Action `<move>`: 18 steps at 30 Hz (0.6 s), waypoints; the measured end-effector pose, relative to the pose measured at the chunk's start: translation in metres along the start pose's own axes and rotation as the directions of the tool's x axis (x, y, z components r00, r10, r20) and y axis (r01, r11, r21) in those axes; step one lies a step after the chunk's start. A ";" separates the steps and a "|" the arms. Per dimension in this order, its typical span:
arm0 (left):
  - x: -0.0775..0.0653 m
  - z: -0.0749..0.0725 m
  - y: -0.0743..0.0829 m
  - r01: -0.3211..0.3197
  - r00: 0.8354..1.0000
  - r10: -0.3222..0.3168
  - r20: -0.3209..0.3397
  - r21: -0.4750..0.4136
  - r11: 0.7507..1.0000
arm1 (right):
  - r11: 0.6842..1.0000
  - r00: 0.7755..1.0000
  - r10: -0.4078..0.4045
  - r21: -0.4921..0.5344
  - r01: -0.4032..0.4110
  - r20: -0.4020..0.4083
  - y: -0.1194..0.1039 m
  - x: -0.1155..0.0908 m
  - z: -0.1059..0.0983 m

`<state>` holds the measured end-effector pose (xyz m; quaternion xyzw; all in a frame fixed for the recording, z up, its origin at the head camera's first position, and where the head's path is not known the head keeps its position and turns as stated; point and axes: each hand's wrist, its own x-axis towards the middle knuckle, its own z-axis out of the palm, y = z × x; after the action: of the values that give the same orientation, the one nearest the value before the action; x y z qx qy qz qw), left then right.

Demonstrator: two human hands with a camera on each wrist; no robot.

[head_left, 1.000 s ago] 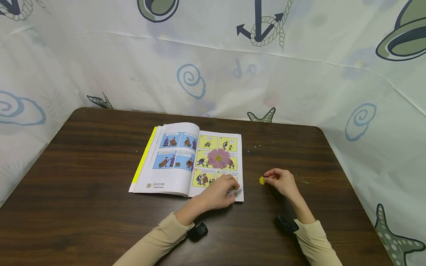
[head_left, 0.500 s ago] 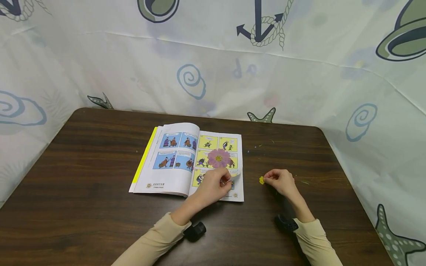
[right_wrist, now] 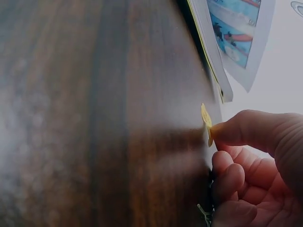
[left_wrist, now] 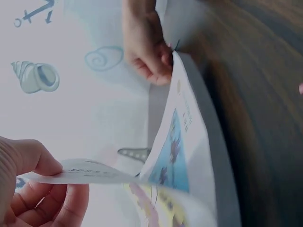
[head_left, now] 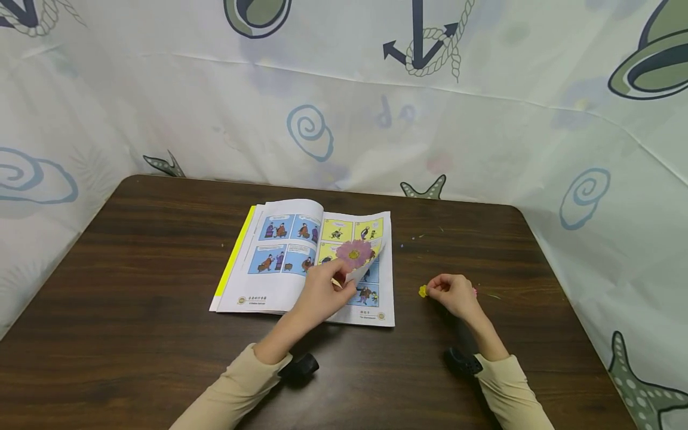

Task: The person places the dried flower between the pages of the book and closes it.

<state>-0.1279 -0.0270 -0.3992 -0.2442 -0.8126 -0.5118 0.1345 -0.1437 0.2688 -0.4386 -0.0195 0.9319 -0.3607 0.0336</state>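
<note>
An open comic book [head_left: 249,289] lies on the dark wooden table. My left hand [head_left: 318,291] pinches the lower corner of its right-hand page [left_wrist: 99,171] between thumb and fingers. That page is lifted and curls over toward the left, baring blue panels on the page beneath. A flat pinkish-purple flower [head_left: 353,254] lies on the lifting page. To the right of the book, my right hand [head_left: 455,295] pinches a small yellow flower [right_wrist: 206,120] between thumb and fingertip. A speck of pink [head_left: 475,292] shows behind that hand, mostly hidden by it.
Small green plant scraps [head_left: 493,296] and tiny bits lie on the table [head_left: 134,286] right of the book. A white curtain [head_left: 365,131] with sea prints hangs along the table's back edge. A black camera [head_left: 298,368] sits at the left wrist.
My left hand has gripped the page's lower corner and drawn it up and to the left, uncovering the blue panels below. The right hand with the yellow flower stays nearly still.
</note>
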 end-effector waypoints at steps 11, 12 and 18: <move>-0.015 -0.052 -0.009 0.175 0.981 -0.167 -0.097 0.079 0.981 | 0.999 1.000 -0.011 0.045 0.011 -0.006 -0.006 0.002 -0.003; -0.017 -0.057 -0.011 0.187 0.979 -0.179 -0.102 0.082 0.979 | 0.999 1.000 -0.016 0.046 0.016 -0.006 -0.008 0.002 -0.004; -0.026 -0.079 -0.015 0.266 0.959 -0.254 -0.123 0.095 0.959 | 0.997 0.999 -0.046 0.053 0.047 -0.021 -0.014 0.006 -0.004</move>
<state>-0.1169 -0.1099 -0.3884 -0.0987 -0.8561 -0.4920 0.1237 -0.1493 0.2603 -0.4263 -0.0370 0.9215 -0.3862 0.0166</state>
